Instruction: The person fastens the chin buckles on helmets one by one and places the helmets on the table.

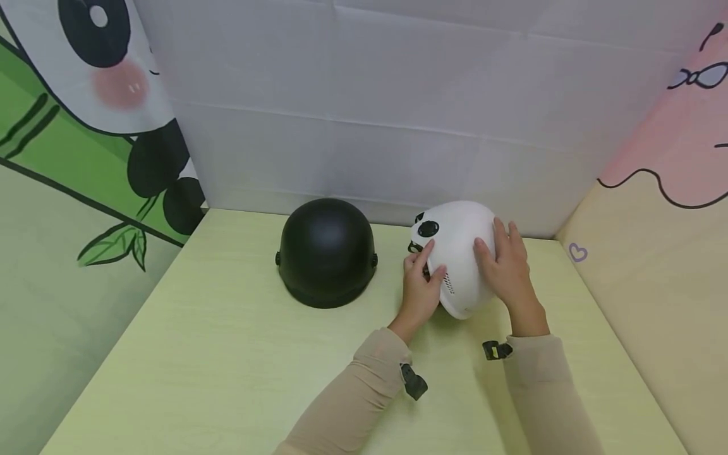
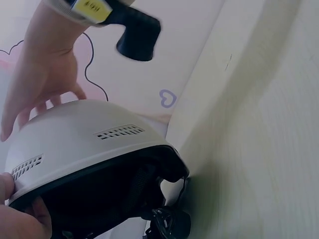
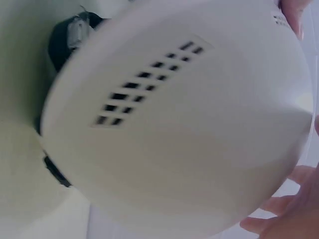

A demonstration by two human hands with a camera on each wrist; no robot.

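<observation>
A white helmet (image 1: 462, 265) lies tipped on the table, its dark padded opening (image 2: 94, 194) turned toward the left. Black straps and a buckle (image 2: 169, 222) hang at that opening in the left wrist view. My left hand (image 1: 422, 291) pinches the rim, thumb on the shell near a vent and fingers tucked inside. Across the crown, my right hand (image 1: 512, 275) rests with fingers extended against the shell. The right wrist view shows its fingertips touching the white surface beside a row of vent slots (image 3: 144, 82).
A black helmet (image 1: 327, 253) stands dome up to the left of the white one. Behind both rises a pale grey backdrop (image 1: 370, 145). Printed side panels with cartoon drawings flank the light wooden table (image 1: 216, 354).
</observation>
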